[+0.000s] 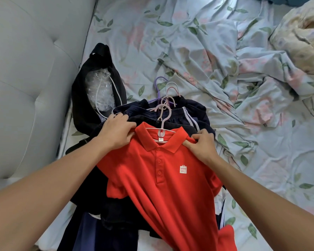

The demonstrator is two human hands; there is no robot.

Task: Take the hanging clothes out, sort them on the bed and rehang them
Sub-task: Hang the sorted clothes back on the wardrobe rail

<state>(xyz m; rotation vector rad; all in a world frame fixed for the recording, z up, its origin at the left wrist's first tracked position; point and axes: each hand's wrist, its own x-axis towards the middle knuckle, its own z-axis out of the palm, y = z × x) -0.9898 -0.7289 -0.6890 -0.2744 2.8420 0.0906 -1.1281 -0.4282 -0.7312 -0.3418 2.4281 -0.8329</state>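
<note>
Rumpled floral sheets cover the bed [261, 160], and nearest to the person a red polo shirt [163, 187] lies spread on top of a heap of dark clothes [116, 214], its small white chest logo facing up. Both hands are at its shoulders: the left hand [116, 132] has its fingers curled round the cloth just beside the collar, and the right hand [200, 144] pinches the other shoulder seam between thumb and fingers. A pale hanger [161, 131] sits inside the neck of the shirt, its hook pointing away up the bed. Just beyond it more hangers [164, 93], lilac and pinkish, poke out of the pile, resting on navy garments with white side stripes [187, 113]. Left of these, against the grey padded headboard [25, 78], a black bag [98, 84] lies open, holding crumpled clear plastic [98, 89] and a white cord. Farther off to the right, a bunched cream blanket [301, 37] lies at the bed's edge.
</note>
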